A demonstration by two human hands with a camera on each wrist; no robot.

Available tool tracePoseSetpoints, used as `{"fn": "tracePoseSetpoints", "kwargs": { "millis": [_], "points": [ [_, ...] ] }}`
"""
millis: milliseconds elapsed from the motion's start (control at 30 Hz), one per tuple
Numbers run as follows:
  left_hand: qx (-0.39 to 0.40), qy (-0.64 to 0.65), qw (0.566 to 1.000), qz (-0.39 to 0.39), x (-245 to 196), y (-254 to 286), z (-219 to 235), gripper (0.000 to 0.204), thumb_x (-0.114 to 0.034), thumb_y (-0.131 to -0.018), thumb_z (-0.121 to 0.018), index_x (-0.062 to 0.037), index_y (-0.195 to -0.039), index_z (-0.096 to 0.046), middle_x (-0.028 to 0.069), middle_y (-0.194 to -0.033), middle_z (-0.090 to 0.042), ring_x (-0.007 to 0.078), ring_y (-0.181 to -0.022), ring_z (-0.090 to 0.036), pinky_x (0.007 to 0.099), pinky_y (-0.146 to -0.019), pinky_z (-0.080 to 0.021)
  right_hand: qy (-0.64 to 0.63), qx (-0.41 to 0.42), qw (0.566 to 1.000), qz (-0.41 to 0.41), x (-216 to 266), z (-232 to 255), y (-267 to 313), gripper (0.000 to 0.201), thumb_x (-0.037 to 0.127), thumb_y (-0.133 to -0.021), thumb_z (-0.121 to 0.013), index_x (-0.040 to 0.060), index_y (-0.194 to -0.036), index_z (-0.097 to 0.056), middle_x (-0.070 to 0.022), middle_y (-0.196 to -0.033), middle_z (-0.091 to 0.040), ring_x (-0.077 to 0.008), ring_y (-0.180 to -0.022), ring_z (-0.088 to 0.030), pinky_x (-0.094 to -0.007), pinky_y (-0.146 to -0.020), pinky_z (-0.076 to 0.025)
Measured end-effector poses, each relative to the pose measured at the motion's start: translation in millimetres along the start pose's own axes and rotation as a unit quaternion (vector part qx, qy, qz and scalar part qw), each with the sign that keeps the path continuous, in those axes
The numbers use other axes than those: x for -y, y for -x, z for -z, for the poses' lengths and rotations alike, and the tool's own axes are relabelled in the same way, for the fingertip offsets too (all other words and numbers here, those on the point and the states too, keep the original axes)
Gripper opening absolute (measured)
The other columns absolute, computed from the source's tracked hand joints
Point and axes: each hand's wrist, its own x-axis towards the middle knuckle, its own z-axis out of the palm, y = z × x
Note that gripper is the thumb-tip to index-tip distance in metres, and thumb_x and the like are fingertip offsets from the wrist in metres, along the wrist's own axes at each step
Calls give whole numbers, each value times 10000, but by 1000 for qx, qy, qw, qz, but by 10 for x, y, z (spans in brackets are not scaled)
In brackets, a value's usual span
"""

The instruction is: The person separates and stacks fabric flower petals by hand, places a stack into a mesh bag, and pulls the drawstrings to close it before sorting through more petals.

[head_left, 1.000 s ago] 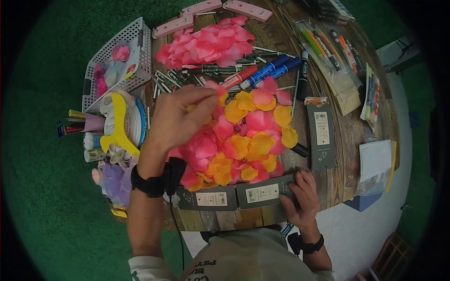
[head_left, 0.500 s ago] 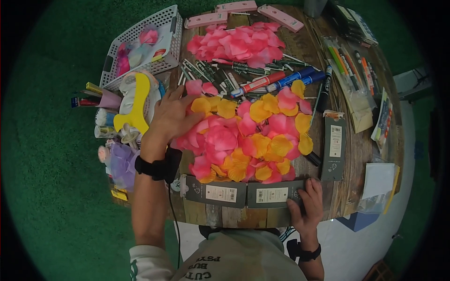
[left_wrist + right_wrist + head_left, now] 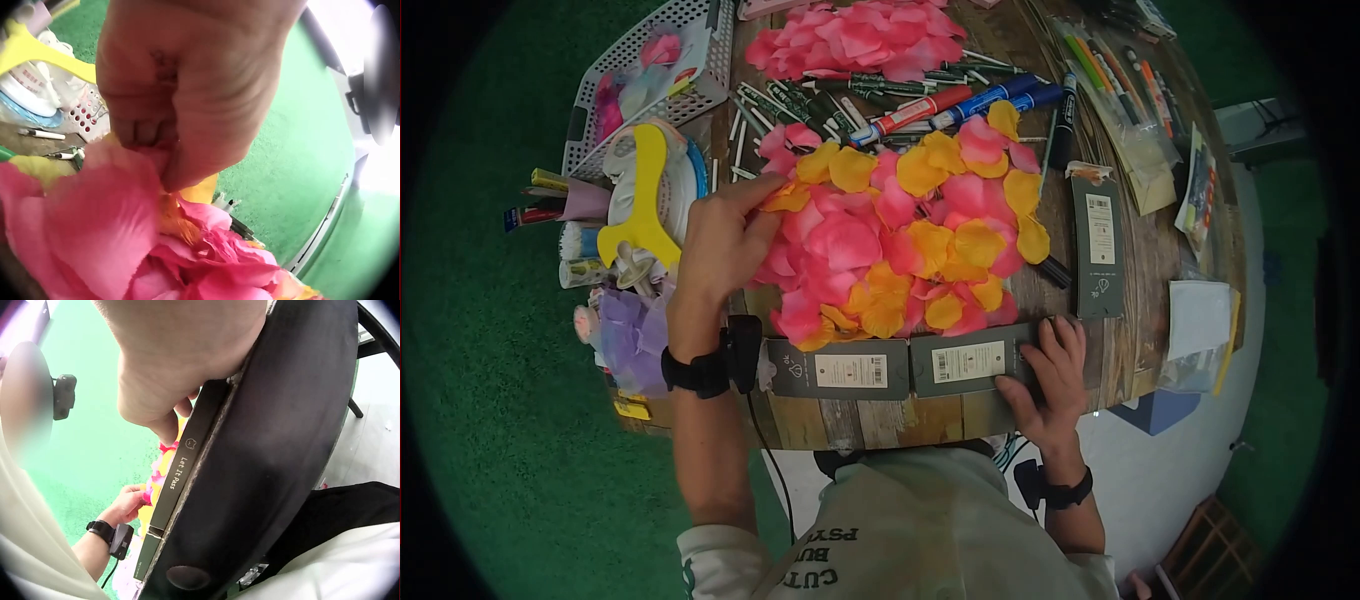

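Observation:
My left hand (image 3: 725,235) is at the left edge of a spread of pink petals (image 3: 830,230) and orange petals (image 3: 930,245). Thumb and fingers pinch an orange petal (image 3: 786,197) there. In the left wrist view the thumb tip presses in among crumpled petals (image 3: 100,225), which partly hide the pinched one. My right hand (image 3: 1050,370) rests on the right end of a dark narrow box (image 3: 965,362) along the table's near edge, thumb apart from the fingers. A second dark box (image 3: 835,370) lies end to end with it.
Behind the spread lie markers (image 3: 915,112) and a heap of pink petals (image 3: 860,40). A white basket (image 3: 715,70), a yellow curved piece (image 3: 648,200) and purple cloth (image 3: 632,330) are at the left. Another dark box (image 3: 1097,245) and bagged pens (image 3: 1120,100) are at the right.
My left hand has moved from over the back of the spread to its left edge, where it now pinches an orange petal. The right hand stays on its box; the head view has shifted.

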Motion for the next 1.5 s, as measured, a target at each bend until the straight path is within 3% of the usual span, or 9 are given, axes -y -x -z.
{"fn": "tracePoseSetpoints", "kwargs": {
  "millis": [200, 433, 633, 700, 800, 933, 1133, 1300, 1500],
  "points": [
    [-76, 6, 995, -70, -369, -9, -111, 310, -87, -775, -575, -39, -1079, -614, 220, -898, -630, 373, -814, -616, 384, -712, -499, 6, -11, 1000, 6, 35, -19, -2, 390, 184, -662, -752, -32, -960, -623, -220, -1186, -551, -406, -1152, -471, -554, -1007, -286],
    [-30, 42, 986, -156, -833, -131, -302, 351, -114, -802, -550, -4, -1136, -565, 221, -801, -619, 356, -697, -610, 399, -625, -480, 8, -16, 1000, 23, 26, -18, 3, 386, 188, -659, -757, -24, -954, -625, -217, -1161, -562, -396, -1146, -480, -536, -999, -307],
    [31, 286, 957, -46, -727, -192, -285, 429, -106, -784, -529, -4, -1201, -547, 159, -752, -637, 170, -596, -576, 296, -591, -459, 6, -3, 1000, 20, 20, -28, 33, 413, 191, -674, -753, -29, -995, -616, -220, -1215, -534, -401, -1202, -442, -546, -1034, -266],
    [87, 305, 948, -1, -860, -178, -183, 481, 9, -789, -516, 17, -1269, -489, 71, -1018, -639, 104, -785, -576, 229, -667, -464, 7, -3, 1000, 20, 27, -30, 30, 412, 191, -674, -754, -27, -995, -618, -218, -1217, -534, -399, -1202, -443, -543, -1034, -267],
    [-21, 304, 946, -106, -841, -272, -357, 434, -49, -727, -519, -31, -1155, -587, 159, -797, -660, 122, -622, -588, 264, -586, -465, 8, -3, 1000, 18, 31, -24, 33, 407, 192, -672, -755, -22, -992, -622, -215, -1216, -536, -394, -1202, -447, -538, -1036, -268],
    [-21, 279, 955, -93, -940, -289, -345, 405, -40, -703, -511, -41, -1090, -630, 166, -776, -662, 130, -613, -606, 261, -589, -470, 15, -22, 999, 19, 44, -28, 21, 386, 192, -653, -760, -1, -962, -634, -200, -1173, -564, -360, -1152, -491, -521, -1008, -307],
    [-70, 125, 975, -170, -1081, -293, -302, 271, -84, -694, -551, -45, -927, -684, 168, -640, -610, 268, -545, -610, 324, -532, -474, 12, -28, 999, 20, 48, -17, 7, 383, 201, -645, -766, 0, -946, -640, -187, -1168, -569, -357, -1153, -492, -513, -1000, -324],
    [-5, -55, 992, -114, -1186, -354, -314, 349, -340, -745, -675, -15, -873, -688, 165, -593, -594, 294, -522, -600, 342, -514, -474, 5, -32, 999, 22, 29, -27, 11, 382, 208, -644, -768, 5, -941, -639, -173, -1168, -571, -353, -1152, -493, -511, -999, -330],
    [-52, 64, 995, -51, -1090, -17, -284, 517, -414, -710, -740, 41, -945, -665, 163, -721, -664, 254, -634, -663, 320, -599, -513, -8, -31, 999, 19, -2, -7, 53, 412, 228, -654, -771, 15, -976, -627, -157, -1202, -554, -336, -1171, -483, -514, -1009, -318]
  ]
}}
